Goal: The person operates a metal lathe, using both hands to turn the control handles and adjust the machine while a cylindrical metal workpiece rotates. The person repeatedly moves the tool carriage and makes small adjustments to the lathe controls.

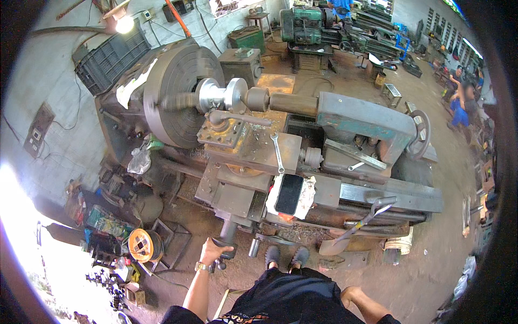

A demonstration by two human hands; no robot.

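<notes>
My left hand (215, 250), below the lathe's carriage, is closed round a dark handwheel (230, 249); a watch sits on that wrist. My right hand (350, 294) hangs bent beside my hip, away from the machine, and its fingers are hidden. In the lathe, a shiny flanged metal workpiece (222, 95) is held between the large round chuck (164, 100), blurred as if turning, and the tailstock (367, 116). The tool post (221, 132) with its lever stands just in front of the workpiece.
A wrench (277, 153) lies on the carriage, near a black phone (289, 193) on a white cloth. A shovel (345, 237) leans against the bed at right. An orange spool (144, 245) stands on the left. Other people (458, 102) are far right; another lathe (310, 27) stands behind.
</notes>
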